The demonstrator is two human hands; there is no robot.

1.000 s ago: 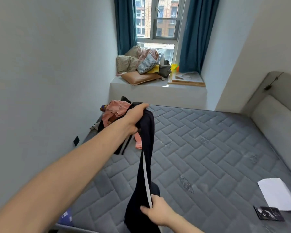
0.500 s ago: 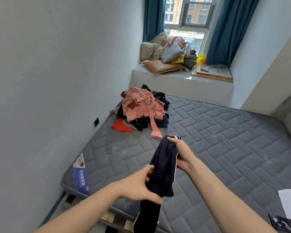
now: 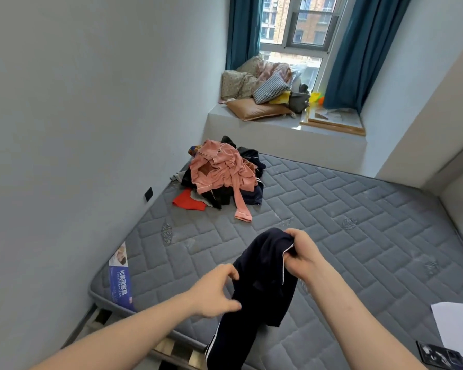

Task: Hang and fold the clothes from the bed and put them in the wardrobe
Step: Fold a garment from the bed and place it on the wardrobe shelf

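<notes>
The navy trousers [image 3: 262,284] with a thin white side stripe hang in the air between both hands, over the near edge of the grey quilted mattress [image 3: 332,222]. The left hand [image 3: 214,292] pinches the dark fabric at its left side with curled fingers and thumb. Beyond this hand, near the wall, lies the clothes pile [image 3: 222,177], with a pink garment [image 3: 219,169] on top and a red piece [image 3: 189,202] at its edge. The right hand [image 3: 302,253] grips the bunched top of the trousers, a little higher than the left. To the right of this hand, well apart, a white paper [image 3: 457,329] and a dark card [image 3: 439,356] rest on the mattress.
</notes>
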